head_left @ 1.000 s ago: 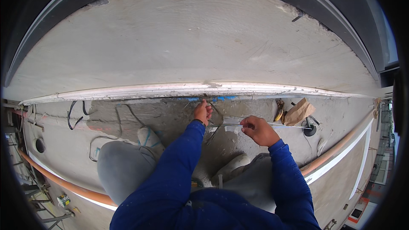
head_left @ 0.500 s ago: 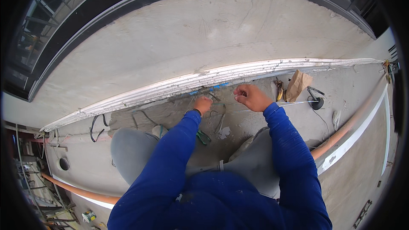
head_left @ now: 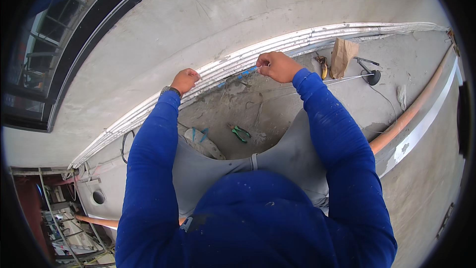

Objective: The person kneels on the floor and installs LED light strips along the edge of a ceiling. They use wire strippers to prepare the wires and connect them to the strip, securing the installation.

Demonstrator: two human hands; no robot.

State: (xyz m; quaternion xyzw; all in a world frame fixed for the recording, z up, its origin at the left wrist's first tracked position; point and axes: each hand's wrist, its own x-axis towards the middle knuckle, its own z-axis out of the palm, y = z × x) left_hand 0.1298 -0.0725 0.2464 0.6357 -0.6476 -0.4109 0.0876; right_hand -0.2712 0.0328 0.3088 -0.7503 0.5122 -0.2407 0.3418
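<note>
My left hand (head_left: 186, 81) is closed in a pinch in front of the bundle of white pipes (head_left: 218, 68) along the wall's foot. My right hand (head_left: 280, 67) pinches its thumb and fingertips together farther right, over the same pipes. Whatever either hand holds is too small to make out. Thin pale wires (head_left: 342, 80) run low beneath my right hand toward a round black object (head_left: 373, 77) on the right. A pair of green-handled pliers (head_left: 240, 133) lies on the floor between my knees.
A brown paper bag (head_left: 343, 59) stands by the pipes, with a yellow-and-dark item (head_left: 324, 67) beside it. Below my left arm shows a pale shoe (head_left: 204, 144). An orange pipe (head_left: 411, 111) runs behind me on the right. Metal frames (head_left: 67, 218) stand at lower left.
My hands have moved apart and up toward the wall, the left one farther left. The view has shifted, so the pliers and shoe show more fully.
</note>
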